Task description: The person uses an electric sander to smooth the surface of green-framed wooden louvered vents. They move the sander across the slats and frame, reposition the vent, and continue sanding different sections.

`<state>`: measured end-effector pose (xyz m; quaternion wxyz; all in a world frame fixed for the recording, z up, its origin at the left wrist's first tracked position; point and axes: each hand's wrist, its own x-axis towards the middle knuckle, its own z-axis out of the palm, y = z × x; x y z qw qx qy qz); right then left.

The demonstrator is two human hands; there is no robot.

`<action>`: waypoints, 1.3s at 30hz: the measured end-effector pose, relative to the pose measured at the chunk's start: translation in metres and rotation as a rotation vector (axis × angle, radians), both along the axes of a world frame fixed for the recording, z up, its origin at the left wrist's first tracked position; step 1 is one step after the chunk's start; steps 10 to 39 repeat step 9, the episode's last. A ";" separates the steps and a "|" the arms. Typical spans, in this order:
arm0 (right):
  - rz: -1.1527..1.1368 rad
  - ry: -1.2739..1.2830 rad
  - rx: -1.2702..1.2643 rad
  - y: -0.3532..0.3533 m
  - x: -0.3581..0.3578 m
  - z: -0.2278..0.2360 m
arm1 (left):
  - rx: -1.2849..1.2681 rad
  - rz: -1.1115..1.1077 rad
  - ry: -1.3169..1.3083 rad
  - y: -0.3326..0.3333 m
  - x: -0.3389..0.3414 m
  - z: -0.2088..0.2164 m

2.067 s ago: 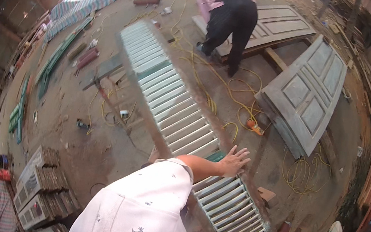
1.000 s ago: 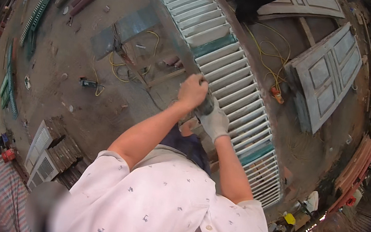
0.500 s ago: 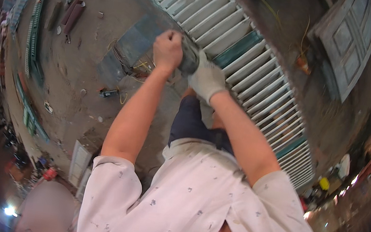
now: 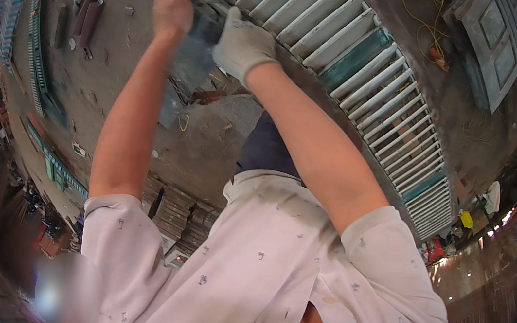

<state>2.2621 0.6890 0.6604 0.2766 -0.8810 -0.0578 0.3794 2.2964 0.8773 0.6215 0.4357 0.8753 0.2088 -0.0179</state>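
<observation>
A long slatted shutter (image 4: pixel 305 19), mostly off-white, runs diagonally from the upper left to the right. One of its wider sections (image 4: pixel 355 57) is dark green. At its near edge, toward the far left end, I hold a dark grey object (image 4: pixel 207 17) between my hands; blur hides its exact kind. My bare left hand (image 4: pixel 174 9) is closed at its left side. On its right side is my right hand (image 4: pixel 245 47), in a pale work glove, thumb pointing away from me and other fingers mostly hidden.
A grey panelled door (image 4: pixel 493 52) leans at the upper right, near a yellow cord (image 4: pixel 432 30). Dark red rolls (image 4: pixel 88 17) and green slatted panels (image 4: pixel 37 51) lie on the left floor. Stacked wooden strips (image 4: pixel 175 216) show beside my left sleeve.
Both hands, with the dark grey object between them, have moved left and farther away along the shutter's near edge. The view has shifted too, and my arms reach out more.
</observation>
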 end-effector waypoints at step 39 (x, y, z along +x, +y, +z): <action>0.008 0.147 -0.166 -0.160 -0.112 0.019 | -0.040 0.055 0.183 -0.169 -0.109 0.046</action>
